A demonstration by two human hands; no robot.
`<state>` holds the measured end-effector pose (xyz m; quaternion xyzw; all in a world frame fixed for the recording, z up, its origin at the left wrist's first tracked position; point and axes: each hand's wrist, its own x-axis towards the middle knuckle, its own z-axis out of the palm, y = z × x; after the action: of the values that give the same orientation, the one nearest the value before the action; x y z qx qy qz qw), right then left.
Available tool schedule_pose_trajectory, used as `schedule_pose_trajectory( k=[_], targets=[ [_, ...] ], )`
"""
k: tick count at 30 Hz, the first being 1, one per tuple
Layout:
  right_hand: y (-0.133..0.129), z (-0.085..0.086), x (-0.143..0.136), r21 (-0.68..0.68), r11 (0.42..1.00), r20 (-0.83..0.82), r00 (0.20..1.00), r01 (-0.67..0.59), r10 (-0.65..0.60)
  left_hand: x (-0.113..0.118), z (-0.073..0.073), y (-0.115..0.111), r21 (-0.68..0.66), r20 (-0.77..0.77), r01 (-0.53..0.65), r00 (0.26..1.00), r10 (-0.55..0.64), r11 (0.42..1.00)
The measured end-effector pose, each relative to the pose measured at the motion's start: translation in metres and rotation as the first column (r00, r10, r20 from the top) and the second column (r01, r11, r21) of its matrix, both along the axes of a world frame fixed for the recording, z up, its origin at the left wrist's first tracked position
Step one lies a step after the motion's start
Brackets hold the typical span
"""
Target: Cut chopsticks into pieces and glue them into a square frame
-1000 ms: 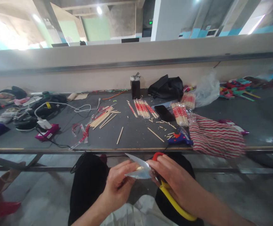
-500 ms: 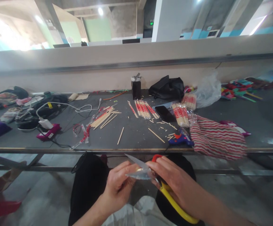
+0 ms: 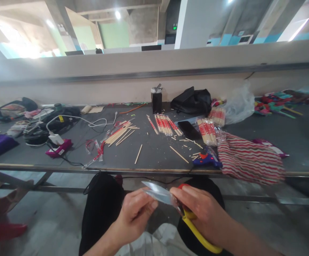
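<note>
the right hand (image 3: 201,206) has its grip wrapped around the handles of a pair of scissors (image 3: 197,231), one loop yellow and the other red. the scissors are held above the person's lap, off the near edge of the counter (image 3: 122,156), with their blades parted and pointing left. the left hand (image 3: 135,213) is at the blade tips, thumb and fingers drawn together; whether its grip has anything pinched inside cannot be told, nor whether the fingers touch the blades.

on the counter, a single bare stick (image 3: 138,154) lies near the middle, and another stick (image 3: 179,154) lies to its right, slanting. farther left is a pile of bare sticks (image 3: 118,135), with crumpled clear wrappers (image 3: 97,149) nearer. at the middle, farther back, a row of red-and-white wrapped sticks (image 3: 165,124) lies left of a dark phone (image 3: 188,130). short cut bits of stick are strewn between the phone and a blue glue gun (image 3: 206,159) at the near edge. right of the glue gun, a striped cloth (image 3: 250,158) hangs partly over that edge. a black bag (image 3: 191,99) lies at the far side, right of a black box (image 3: 156,103).
</note>
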<state>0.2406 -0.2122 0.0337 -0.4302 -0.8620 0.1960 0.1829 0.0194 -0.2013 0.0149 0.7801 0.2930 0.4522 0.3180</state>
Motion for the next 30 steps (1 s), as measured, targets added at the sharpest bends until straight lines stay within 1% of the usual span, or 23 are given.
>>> schedule_pose_trajectory(
  k=[3,6,9,11,14,18,21,24,30],
  targets=[
    [0.000,-0.004,-0.001,0.020,0.999,-0.126,0.992,0.031,-0.028,0.000,0.003,-0.001,-0.042,-0.012,0.011,1.000,-0.011,0.999],
    [0.000,-0.005,-0.005,-0.006,0.995,-0.277,0.956,0.102,-0.100,0.001,0.006,0.000,-0.017,0.014,-0.031,0.999,0.031,0.999],
    [-0.002,-0.008,-0.009,0.061,0.982,-0.346,0.926,0.181,-0.150,0.000,0.005,0.002,-0.043,0.050,-0.073,0.996,0.076,0.996],
    [-0.002,-0.009,-0.009,0.085,0.978,-0.334,0.930,0.190,-0.151,-0.002,0.004,0.002,-0.098,0.091,-0.082,0.992,0.091,0.992],
    [-0.002,-0.011,-0.010,0.048,0.984,-0.287,0.946,0.172,-0.151,-0.003,0.003,0.004,-0.150,0.124,-0.124,0.982,0.143,0.981],
    [0.000,-0.008,-0.012,0.014,0.988,-0.200,0.969,0.154,-0.149,-0.007,0.003,0.007,-0.120,0.083,-0.233,0.966,0.244,0.965],
    [0.001,-0.005,-0.015,0.020,0.991,-0.144,0.981,0.136,-0.132,-0.009,0.002,0.008,-0.072,0.068,-0.272,0.959,0.276,0.960],
    [0.003,-0.003,-0.019,0.040,0.990,-0.117,0.985,0.135,-0.130,-0.011,0.002,0.007,-0.067,0.059,-0.268,0.960,0.272,0.961],
    [0.004,0.005,-0.019,0.005,0.994,-0.115,0.987,0.114,-0.112,-0.011,0.002,0.006,-0.202,0.057,-0.191,0.977,0.207,0.960]
  ],
)
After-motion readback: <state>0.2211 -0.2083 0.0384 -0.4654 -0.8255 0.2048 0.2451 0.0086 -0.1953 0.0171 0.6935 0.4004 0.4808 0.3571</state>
